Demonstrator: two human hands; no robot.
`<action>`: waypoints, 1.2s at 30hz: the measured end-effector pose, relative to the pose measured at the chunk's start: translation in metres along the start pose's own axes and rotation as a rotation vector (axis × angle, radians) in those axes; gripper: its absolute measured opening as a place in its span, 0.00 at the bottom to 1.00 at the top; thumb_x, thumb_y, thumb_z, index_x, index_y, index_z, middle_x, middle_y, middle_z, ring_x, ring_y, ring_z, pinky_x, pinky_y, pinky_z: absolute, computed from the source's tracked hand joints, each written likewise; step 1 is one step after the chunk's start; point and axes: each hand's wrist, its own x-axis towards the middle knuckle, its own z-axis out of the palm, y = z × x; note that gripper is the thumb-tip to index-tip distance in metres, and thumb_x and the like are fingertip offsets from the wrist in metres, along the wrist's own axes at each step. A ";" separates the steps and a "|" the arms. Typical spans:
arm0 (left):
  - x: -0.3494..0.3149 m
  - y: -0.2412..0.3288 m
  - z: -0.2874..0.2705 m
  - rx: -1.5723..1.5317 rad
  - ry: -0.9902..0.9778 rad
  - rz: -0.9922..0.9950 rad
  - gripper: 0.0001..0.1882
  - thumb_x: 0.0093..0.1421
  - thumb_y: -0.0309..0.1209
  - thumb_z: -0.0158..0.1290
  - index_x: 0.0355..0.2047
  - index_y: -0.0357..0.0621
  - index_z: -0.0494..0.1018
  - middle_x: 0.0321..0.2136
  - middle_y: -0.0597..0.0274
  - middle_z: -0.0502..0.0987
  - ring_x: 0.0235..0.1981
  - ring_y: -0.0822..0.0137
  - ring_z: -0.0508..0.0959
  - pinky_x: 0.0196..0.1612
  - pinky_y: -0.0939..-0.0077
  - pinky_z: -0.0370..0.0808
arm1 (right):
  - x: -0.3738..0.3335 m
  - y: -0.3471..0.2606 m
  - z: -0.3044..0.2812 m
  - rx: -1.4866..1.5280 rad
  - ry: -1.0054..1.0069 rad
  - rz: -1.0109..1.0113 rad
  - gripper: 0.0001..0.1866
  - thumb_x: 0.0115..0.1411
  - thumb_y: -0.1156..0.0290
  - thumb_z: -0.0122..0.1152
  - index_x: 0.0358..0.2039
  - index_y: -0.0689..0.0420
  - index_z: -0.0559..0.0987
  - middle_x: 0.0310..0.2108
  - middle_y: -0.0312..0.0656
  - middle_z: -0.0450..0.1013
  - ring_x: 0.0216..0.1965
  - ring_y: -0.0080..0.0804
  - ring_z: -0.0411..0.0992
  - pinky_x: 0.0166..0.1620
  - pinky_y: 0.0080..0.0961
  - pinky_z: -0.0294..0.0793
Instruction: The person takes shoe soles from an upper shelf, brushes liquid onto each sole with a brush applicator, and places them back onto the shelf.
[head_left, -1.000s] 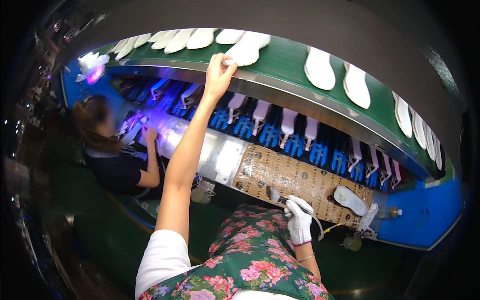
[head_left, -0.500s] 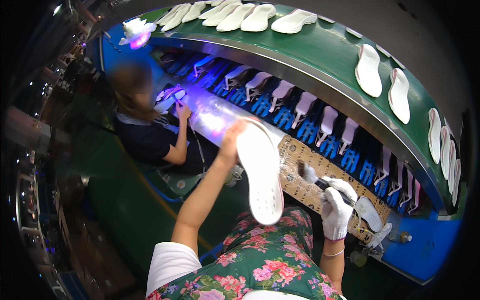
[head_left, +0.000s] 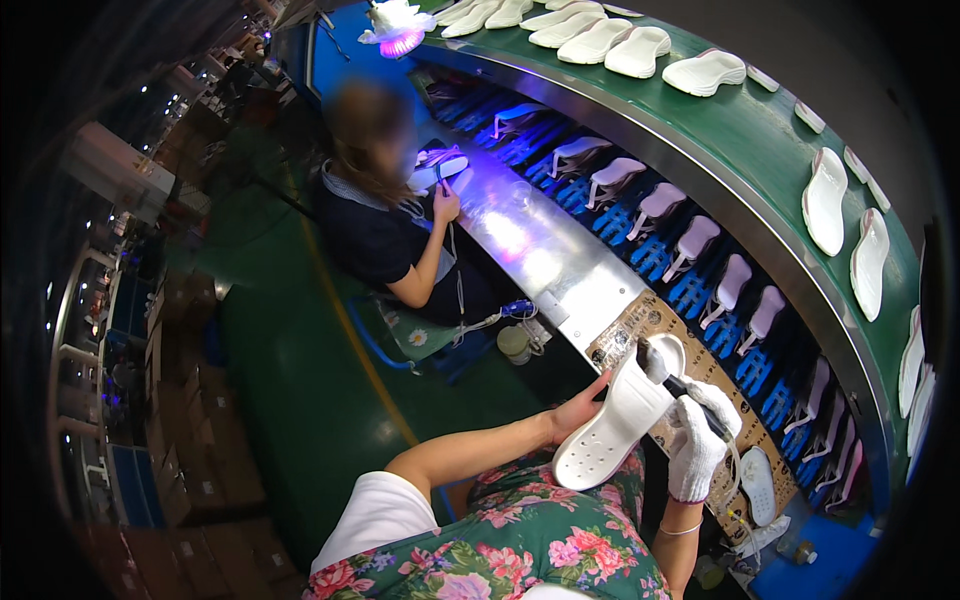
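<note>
While my bare left hand [head_left: 580,408] grips the near-left edge of a white, moulded shoe sole with small holes at one end [head_left: 612,425], the sole is positioned right of and below the frame's centre, tilted, its perforated end toward the lower left. My right hand [head_left: 702,440], in a white knitted glove, is closed around a black-handled brush with dark bristles [head_left: 676,384]. The bristles are located over the sole's upper end (contact cannot be confirmed from this view). Behind the sole, brown printed sheeting [head_left: 638,318] covers part of the bench; a second, greyish-white perforated sole [head_left: 758,485] lies on it at lower right. A green conveyor belt [head_left: 740,125] carrying white soles curves across the upper right. At upper left of centre, a seated co-worker [head_left: 365,240] handles another shoe piece [head_left: 432,172].
</note>
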 end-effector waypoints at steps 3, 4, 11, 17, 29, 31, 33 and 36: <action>0.013 0.002 -0.002 -0.081 -0.295 0.042 0.55 0.58 0.77 0.30 0.66 0.40 0.63 0.57 0.49 0.74 0.53 0.53 0.78 0.60 0.57 0.72 | 0.002 -0.003 -0.004 -0.215 -0.008 -0.137 0.07 0.56 0.81 0.64 0.36 0.67 0.82 0.32 0.41 0.78 0.23 0.20 0.70 0.26 0.15 0.68; 0.014 0.003 0.007 -0.107 -0.166 0.062 0.57 0.56 0.79 0.30 0.65 0.40 0.64 0.55 0.47 0.75 0.50 0.52 0.79 0.58 0.56 0.74 | 0.002 -0.002 -0.003 -0.220 0.001 -0.153 0.07 0.55 0.81 0.64 0.35 0.68 0.82 0.31 0.40 0.78 0.23 0.18 0.68 0.27 0.15 0.67; 0.019 0.017 0.064 -0.276 0.009 0.229 0.59 0.54 0.81 0.23 0.62 0.40 0.64 0.49 0.46 0.77 0.47 0.49 0.81 0.52 0.54 0.78 | 0.017 -0.016 0.009 -0.557 -0.068 -0.558 0.09 0.51 0.83 0.70 0.34 0.63 0.84 0.34 0.45 0.81 0.37 0.34 0.80 0.44 0.28 0.78; 0.020 0.009 0.081 -0.077 -0.251 0.310 0.60 0.54 0.81 0.16 0.60 0.38 0.64 0.45 0.46 0.76 0.44 0.50 0.79 0.50 0.55 0.78 | 0.031 -0.029 0.004 -0.648 -0.080 -0.701 0.13 0.50 0.78 0.73 0.39 0.57 0.85 0.37 0.41 0.82 0.38 0.34 0.81 0.45 0.27 0.79; 0.041 0.005 0.060 -0.018 -0.283 0.348 0.52 0.61 0.75 0.21 0.73 0.50 0.46 0.69 0.53 0.58 0.68 0.54 0.61 0.69 0.55 0.61 | 0.014 -0.022 -0.009 -0.586 -0.103 -0.586 0.11 0.52 0.81 0.69 0.37 0.59 0.85 0.35 0.44 0.82 0.37 0.36 0.81 0.43 0.29 0.79; 0.043 0.007 0.057 -0.288 -0.558 0.270 0.53 0.61 0.76 0.21 0.73 0.50 0.45 0.68 0.52 0.58 0.67 0.53 0.63 0.68 0.55 0.62 | 0.016 -0.013 -0.008 -0.539 0.045 -0.540 0.12 0.52 0.81 0.69 0.39 0.60 0.85 0.39 0.44 0.82 0.39 0.36 0.81 0.45 0.28 0.79; 0.042 0.014 0.055 -0.107 -0.333 0.303 0.54 0.60 0.77 0.21 0.72 0.48 0.47 0.65 0.51 0.62 0.64 0.53 0.66 0.66 0.55 0.66 | 0.018 -0.012 -0.006 -0.759 -0.055 -0.643 0.13 0.52 0.81 0.68 0.40 0.58 0.85 0.39 0.44 0.82 0.39 0.38 0.81 0.46 0.28 0.79; 0.033 0.022 0.051 0.367 0.129 0.320 0.55 0.59 0.78 0.20 0.72 0.48 0.49 0.65 0.54 0.63 0.66 0.56 0.65 0.67 0.59 0.64 | 0.008 -0.005 -0.002 -0.744 -0.283 -0.621 0.15 0.50 0.78 0.69 0.40 0.55 0.85 0.37 0.44 0.81 0.38 0.42 0.81 0.44 0.32 0.79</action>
